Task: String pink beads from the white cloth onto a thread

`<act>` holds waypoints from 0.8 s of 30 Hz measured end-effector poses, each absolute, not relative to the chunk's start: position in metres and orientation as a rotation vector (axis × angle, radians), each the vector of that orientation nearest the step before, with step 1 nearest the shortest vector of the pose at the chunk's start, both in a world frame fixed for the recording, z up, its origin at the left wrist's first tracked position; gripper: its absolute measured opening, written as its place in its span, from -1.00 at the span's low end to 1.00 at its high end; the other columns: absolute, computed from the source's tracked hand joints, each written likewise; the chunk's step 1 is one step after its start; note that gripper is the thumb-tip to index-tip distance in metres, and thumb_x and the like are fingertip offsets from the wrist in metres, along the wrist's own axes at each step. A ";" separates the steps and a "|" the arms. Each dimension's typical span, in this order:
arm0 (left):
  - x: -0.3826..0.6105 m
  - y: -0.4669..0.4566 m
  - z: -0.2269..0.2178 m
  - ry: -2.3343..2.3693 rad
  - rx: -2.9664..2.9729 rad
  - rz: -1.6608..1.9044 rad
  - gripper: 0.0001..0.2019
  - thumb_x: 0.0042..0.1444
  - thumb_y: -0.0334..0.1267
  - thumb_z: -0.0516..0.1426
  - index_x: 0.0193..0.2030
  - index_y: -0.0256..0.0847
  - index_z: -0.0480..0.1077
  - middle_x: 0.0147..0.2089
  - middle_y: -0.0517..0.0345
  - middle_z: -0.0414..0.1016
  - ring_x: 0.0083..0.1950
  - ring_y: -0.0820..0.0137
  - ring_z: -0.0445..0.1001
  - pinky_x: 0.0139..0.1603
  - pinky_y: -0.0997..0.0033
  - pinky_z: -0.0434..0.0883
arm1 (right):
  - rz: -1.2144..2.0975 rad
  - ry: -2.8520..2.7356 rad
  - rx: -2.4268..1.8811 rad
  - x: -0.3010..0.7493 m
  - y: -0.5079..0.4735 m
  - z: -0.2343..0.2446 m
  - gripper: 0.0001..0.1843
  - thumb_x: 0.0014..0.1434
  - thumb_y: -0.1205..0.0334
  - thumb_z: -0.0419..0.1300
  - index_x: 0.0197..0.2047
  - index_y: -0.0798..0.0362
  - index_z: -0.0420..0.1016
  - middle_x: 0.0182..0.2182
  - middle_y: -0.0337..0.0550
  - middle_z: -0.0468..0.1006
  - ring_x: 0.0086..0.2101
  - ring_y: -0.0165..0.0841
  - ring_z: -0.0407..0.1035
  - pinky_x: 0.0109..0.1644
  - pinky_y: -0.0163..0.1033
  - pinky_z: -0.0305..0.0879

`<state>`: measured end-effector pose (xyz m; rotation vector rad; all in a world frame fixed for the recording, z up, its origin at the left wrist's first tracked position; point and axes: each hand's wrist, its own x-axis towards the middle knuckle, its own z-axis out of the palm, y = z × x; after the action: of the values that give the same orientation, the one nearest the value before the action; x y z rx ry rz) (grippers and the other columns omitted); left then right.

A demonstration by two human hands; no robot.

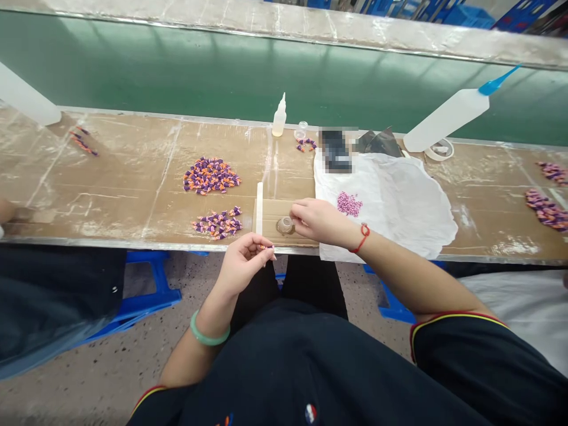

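Observation:
My left hand point(244, 260) is closed in a pinch at the table's front edge, holding a small purple-and-orange piece point(265, 247). Just right of it, my right hand point(317, 222) has its fingers pressed together beside a small clear jar point(285, 225); whatever they may hold is hidden. That jar stands on a cardboard piece point(270, 236), next to a white strip point(259, 207). Two heaps of similar purple-and-orange pieces, a larger heap point(210, 176) and a nearer heap point(218, 223), lie to the left. Pink small pieces point(349, 204) rest on a white cloth point(390, 201) at the right.
At the back stand a small dropper bottle point(279, 118), a little clear cup point(301, 129) and a blurred dark object point(336, 151). A large white bottle with blue nozzle point(448, 121) leans near a tape roll point(440, 149). Other people sit at both sides; one hand point(6, 211) shows far left.

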<state>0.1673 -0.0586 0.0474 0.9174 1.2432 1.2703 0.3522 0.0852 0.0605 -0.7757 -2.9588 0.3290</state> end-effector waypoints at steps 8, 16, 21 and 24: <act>0.166 -0.059 0.045 1.221 0.875 1.258 -0.74 -0.06 -0.14 0.38 -0.38 -0.23 0.46 -0.52 0.14 0.58 -0.56 0.49 0.43 -0.56 0.53 0.35 | 0.174 -3.067 -0.783 0.346 0.084 0.064 -0.86 0.22 0.40 0.14 -0.39 0.07 0.36 -0.41 -0.04 0.49 -0.40 -0.26 0.32 -0.34 -0.20 0.05; 0.171 -0.059 0.047 1.141 0.753 1.377 -0.64 -0.07 -0.06 0.41 -0.36 -0.25 0.43 -0.48 0.07 0.62 -0.59 0.51 0.43 -0.65 0.60 0.25 | 0.841 -2.627 -0.780 0.352 0.071 0.082 -0.85 0.16 0.37 0.13 -0.44 0.02 0.27 -0.51 -0.20 0.46 -0.48 -0.35 0.34 -0.39 -0.25 0.20; 0.181 -0.059 0.061 1.013 0.781 1.512 -0.67 -0.08 -0.08 0.45 -0.38 -0.25 0.48 -0.46 0.12 0.64 -0.62 0.55 0.45 -0.64 0.63 0.33 | 1.748 -1.998 -0.754 0.353 0.037 0.104 -0.87 0.29 0.23 0.14 -0.32 0.04 0.35 -0.30 -0.10 0.64 -0.26 -0.29 0.57 -0.16 -0.19 0.52; 0.186 -0.063 0.070 0.979 0.816 1.552 -0.76 -0.04 -0.16 0.44 -0.37 -0.24 0.53 -0.44 0.13 0.65 -0.60 0.54 0.49 -0.62 0.64 0.37 | 1.720 -1.974 -0.741 0.353 0.021 0.117 -0.88 0.27 0.24 0.18 -0.32 0.04 0.37 -0.31 -0.12 0.63 -0.30 -0.34 0.53 -0.21 -0.25 0.49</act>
<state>0.1860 -0.0632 0.0698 0.8156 0.9787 1.5520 0.3527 0.0211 0.1172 -0.7409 -1.9740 1.7198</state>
